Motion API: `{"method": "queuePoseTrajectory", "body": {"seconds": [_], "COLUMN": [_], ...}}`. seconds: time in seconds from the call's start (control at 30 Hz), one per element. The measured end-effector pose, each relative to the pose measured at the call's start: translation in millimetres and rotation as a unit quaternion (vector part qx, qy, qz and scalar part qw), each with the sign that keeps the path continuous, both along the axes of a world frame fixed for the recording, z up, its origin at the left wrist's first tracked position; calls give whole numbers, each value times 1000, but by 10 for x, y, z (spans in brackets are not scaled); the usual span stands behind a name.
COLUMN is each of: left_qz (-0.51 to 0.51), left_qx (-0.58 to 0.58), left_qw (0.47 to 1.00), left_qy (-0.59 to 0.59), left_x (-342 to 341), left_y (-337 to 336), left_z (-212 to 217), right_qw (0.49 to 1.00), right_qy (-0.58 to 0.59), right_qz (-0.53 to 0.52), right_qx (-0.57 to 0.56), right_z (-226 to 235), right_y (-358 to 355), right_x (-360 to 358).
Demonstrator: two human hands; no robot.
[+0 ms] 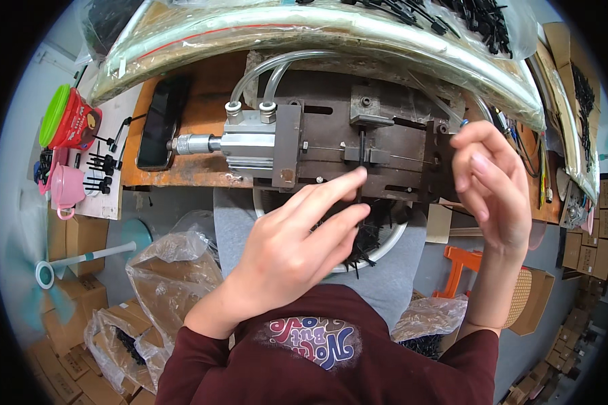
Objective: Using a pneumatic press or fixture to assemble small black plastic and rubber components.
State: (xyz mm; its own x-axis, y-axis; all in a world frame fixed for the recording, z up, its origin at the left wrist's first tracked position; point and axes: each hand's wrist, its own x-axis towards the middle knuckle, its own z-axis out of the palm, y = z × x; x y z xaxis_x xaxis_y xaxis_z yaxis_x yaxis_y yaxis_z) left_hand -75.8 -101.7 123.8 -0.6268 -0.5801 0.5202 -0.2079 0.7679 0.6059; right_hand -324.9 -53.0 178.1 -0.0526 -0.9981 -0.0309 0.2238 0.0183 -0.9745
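My left hand [297, 246] reaches in from the lower left, its fingers closed about the lower end of a thin black plastic rod [363, 145]. The rod stands in a small grey clamp block [378, 156] on a dark metal jig [327, 177]. A thin metal wire runs through the block from side to side. My right hand [493, 179] is raised at the jig's right end, its fingers loosely bent and apart with nothing visible in them. Beside its index finger is a small blue-tipped part [464, 123]; whether they touch is unclear.
A silver air cylinder [250, 148] with clear hoses [304, 54] fills the jig's left side. Left of it lies a black phone [163, 121]. A wide plastic-wrapped tray edge [317, 30] spans the back. Black parts [365, 250] lie in a white-rimmed container below the jig.
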Motion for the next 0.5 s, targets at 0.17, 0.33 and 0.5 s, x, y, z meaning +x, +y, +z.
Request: {"method": "queuePoseTrajectory", "body": {"seconds": [0.17, 0.33, 0.5], "left_qz": [14, 15, 6], "left_qx": [-91, -85, -55], "left_qw": [990, 982, 982], "left_qy": [-107, -169, -182], "left_x": [-136, -197, -151], "left_y": [-5, -86, -91], "left_z": [-112, -36, 23], "right_qw": [998, 994, 991], "right_qy": [-46, -89, -119], "right_qz": [22, 15, 18], "right_qx": [-26, -57, -63], "right_z": [30, 23, 64], "right_y": [88, 119, 143], "right_x": [7, 57, 83]}}
